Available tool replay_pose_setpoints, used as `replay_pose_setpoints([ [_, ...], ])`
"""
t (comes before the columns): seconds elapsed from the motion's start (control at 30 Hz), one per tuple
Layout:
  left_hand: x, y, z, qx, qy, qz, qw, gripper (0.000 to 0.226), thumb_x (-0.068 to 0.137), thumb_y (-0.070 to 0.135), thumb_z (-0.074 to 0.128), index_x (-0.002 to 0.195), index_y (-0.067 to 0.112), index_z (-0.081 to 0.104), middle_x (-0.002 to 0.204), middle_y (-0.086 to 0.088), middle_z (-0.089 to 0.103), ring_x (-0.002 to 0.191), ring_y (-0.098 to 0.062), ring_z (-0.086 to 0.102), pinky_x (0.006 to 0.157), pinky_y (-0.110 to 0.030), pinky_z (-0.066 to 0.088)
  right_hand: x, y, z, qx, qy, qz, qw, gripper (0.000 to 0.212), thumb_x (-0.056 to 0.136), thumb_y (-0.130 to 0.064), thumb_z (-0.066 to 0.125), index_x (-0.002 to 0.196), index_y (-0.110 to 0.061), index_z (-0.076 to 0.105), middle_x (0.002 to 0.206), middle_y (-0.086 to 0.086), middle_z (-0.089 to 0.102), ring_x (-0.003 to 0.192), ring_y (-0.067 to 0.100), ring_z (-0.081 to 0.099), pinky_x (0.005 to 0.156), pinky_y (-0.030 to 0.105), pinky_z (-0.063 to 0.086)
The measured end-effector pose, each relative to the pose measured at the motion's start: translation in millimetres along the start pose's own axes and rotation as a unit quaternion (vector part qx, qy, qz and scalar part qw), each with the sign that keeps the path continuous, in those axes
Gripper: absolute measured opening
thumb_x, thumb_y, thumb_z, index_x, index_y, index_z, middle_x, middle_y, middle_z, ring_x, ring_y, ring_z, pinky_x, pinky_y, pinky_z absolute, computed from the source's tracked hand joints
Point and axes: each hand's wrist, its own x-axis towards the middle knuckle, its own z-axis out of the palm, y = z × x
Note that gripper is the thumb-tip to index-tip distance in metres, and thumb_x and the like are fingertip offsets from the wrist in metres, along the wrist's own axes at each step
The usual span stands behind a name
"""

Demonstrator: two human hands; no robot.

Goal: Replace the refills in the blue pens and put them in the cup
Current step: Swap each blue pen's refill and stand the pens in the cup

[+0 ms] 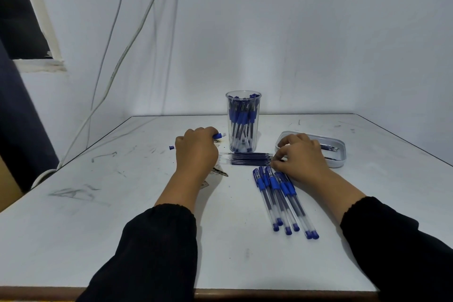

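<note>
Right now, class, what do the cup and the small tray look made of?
The cup: clear, glossy plastic by its look, since the pens inside show through its wall. The tray: opaque pale grey with rounded corners, probably plastic; it could be painted metal.

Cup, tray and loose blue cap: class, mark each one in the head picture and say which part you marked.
cup [255,130]: head view, right side of its clear wall.
tray [339,142]: head view, right rim.
loose blue cap [171,147]: head view, its middle, on the table left of the left hand.
</note>
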Motion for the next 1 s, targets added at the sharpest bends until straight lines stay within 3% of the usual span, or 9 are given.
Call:
replay_pose_setpoints([
  [0.8,-2,3,1,-0.010,-0.014,0.012,1.000,0.036,0.095,0.006,0.039,0.118,0.024,0.061,0.103,-0.001,0.064,0.099,-0.025,0.050,0.083,-0.034,0.028,-2,6,-1,0.059,0.054,0.031,0.996,0.018,0.088,-0.038,0.062,0.096,-0.027,0.074,0.112,-0.007,0.059,0.116,0.017,0.042,0.093,0.035,0.028],
  [1.0,-6,12,6,-0.041,-0.026,0.058,0.997,0.032,0.097,0.011,0.040,0.118,0.026,0.061,0.103,0.002,0.065,0.099,-0.022,0.050,0.081,-0.033,0.027,2,27,-12,0.114,0.101,0.112,0.982,0.018,0.088,-0.023,0.061,0.098,-0.019,0.075,0.103,0.005,0.066,0.104,0.028,0.056,0.089,0.043,0.045],
])
